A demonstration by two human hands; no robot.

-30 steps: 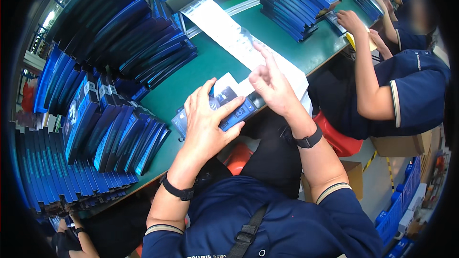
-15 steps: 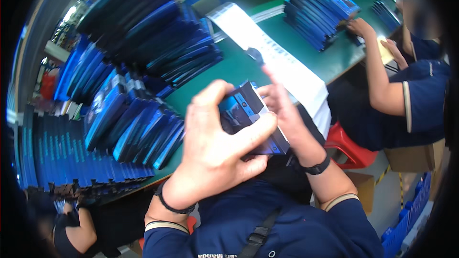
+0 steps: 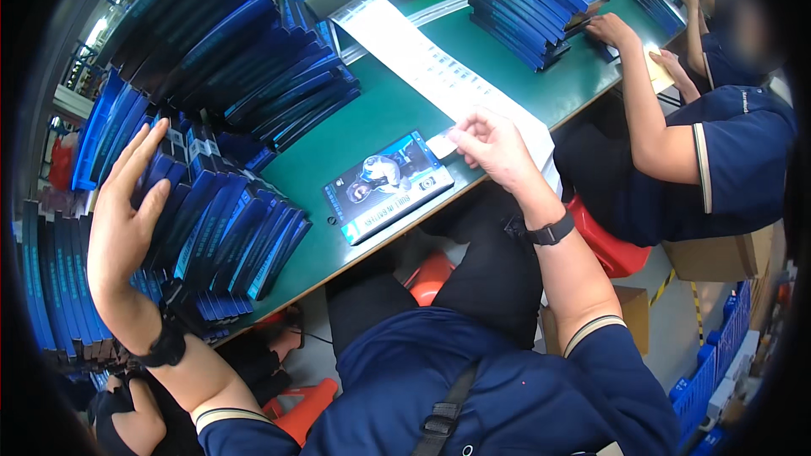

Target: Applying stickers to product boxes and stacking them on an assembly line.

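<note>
A flat blue and black box (image 3: 384, 190) with a printed figure on its top lies on the green table (image 3: 325, 139), close to the front edge. At its right end my right hand (image 3: 498, 152) pinches a small white sticker (image 3: 441, 145) between thumb and fingers. My left hand (image 3: 122, 211) is raised at the left with fingers stretched out, holding nothing. It is nearest to a row of blue boxes (image 3: 228, 228); whether it touches them I cannot tell.
Tall piles of blue boxes (image 3: 228, 42) stand at the back left. A long white label sheet (image 3: 422, 63) hangs over the front edge. At the right, a co-worker (image 3: 676, 143) sits by another blue box stack (image 3: 532, 8). A red stool (image 3: 604, 241) stands below.
The blue box has gone from my hands onto the table. My left hand has moved left and opened. My right hand has come to the box's right end with the sticker.
</note>
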